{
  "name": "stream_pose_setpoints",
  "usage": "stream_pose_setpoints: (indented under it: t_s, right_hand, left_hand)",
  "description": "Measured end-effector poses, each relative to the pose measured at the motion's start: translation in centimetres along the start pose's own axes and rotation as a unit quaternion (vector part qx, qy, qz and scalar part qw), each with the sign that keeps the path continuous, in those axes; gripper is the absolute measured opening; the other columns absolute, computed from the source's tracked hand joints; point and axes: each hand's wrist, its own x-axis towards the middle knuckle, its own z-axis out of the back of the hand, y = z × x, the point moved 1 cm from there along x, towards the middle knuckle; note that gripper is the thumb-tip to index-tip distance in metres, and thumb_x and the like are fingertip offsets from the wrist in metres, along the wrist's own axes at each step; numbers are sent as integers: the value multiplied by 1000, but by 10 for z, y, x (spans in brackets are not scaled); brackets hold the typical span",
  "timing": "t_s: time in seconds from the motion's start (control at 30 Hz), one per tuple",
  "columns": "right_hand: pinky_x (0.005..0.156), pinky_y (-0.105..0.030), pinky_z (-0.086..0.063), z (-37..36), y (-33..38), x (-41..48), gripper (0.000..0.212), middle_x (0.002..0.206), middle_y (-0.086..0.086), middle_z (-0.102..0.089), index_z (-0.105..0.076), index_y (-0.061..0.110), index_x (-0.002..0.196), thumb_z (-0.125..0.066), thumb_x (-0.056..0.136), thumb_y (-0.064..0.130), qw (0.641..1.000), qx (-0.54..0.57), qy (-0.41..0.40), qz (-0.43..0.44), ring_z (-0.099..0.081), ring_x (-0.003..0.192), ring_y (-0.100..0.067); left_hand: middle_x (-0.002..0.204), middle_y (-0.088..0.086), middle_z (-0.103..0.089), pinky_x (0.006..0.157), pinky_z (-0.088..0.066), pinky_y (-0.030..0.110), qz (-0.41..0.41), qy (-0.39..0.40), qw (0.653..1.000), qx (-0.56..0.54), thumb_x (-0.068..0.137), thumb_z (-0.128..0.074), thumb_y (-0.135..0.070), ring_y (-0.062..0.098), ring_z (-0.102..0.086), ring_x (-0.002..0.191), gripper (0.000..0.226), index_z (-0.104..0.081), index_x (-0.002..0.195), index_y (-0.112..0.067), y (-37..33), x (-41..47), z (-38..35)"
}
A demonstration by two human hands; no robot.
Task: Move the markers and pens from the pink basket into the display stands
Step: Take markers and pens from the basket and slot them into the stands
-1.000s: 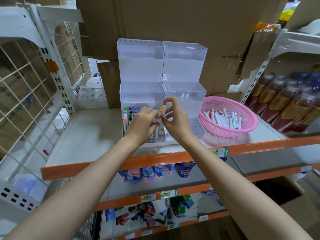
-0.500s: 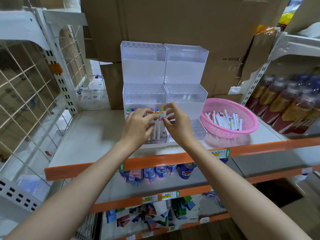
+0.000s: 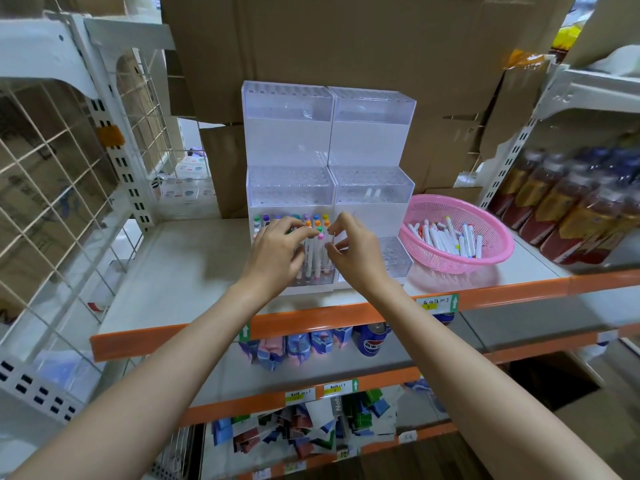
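**Both hands at the lowest tier of the left marker stand**

My left hand (image 3: 277, 247) and right hand (image 3: 356, 251) meet over the front step of two clear acrylic tiered display stands (image 3: 287, 140), which sit side by side, touching, at the middle of a white shelf with an orange front edge (image 3: 173, 271). The stands sit close to that front edge.

To their left the shelf lies bare as far as a white wire grid panel (image 3: 52, 188). Brown cardboard boxes (image 3: 346, 46) rise right behind the stands.

The left stand's lowest tier holds upright white markers with coloured caps (image 3: 317, 223); the upper tiers look unfilled. My left fingers are bent, their tips on the caps. My right thumb and forefinger curve toward the rightmost marker. I cannot tell whether either hand actually pinches one.

A round pink plastic mesh basket (image 3: 491, 237) stands just beside the right stand, toward the shelf's right end, with loose white markers (image 3: 446, 237) heaped inside. Beyond it stand blurred dark drink bottles (image 3: 571, 209).
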Motion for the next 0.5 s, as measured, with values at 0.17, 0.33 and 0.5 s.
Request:
stream_pose_setpoints:
  t_s: [0.17,0.33,0.5]
  right_hand:
    - [65,-44,-52,-1,-3,-1,19,92,-1,-57,-51,8,97,-66,85,6,999,-30,15,-1,-58,64,-24]
    - [64,-44,-53,2,-3,0,14,89,-2,-60,-53,7,92,-65,86,7,999,-28,15,5,-59,70,-24]
    - [67,-41,-52,9,-3,0,15,95,1,-61,-55,12,97,-65,87,14,999,-48,21,6,-52,76,-16]
  left_hand:
    - [111,8,-61,89,-47,44,-2,1,1000,7,80,-65,0,28,-56,104,39,-66,116,-16,-2,-3,2]
    - [112,8,-60,89,-47,44,-2,6,1000,14,80,-64,0,27,-55,105,41,-65,118,-17,-3,-4,3]
    - [112,7,-61,86,-47,43,-1,4,1000,17,81,-61,-2,28,-56,104,38,-66,116,-16,-6,-4,2]
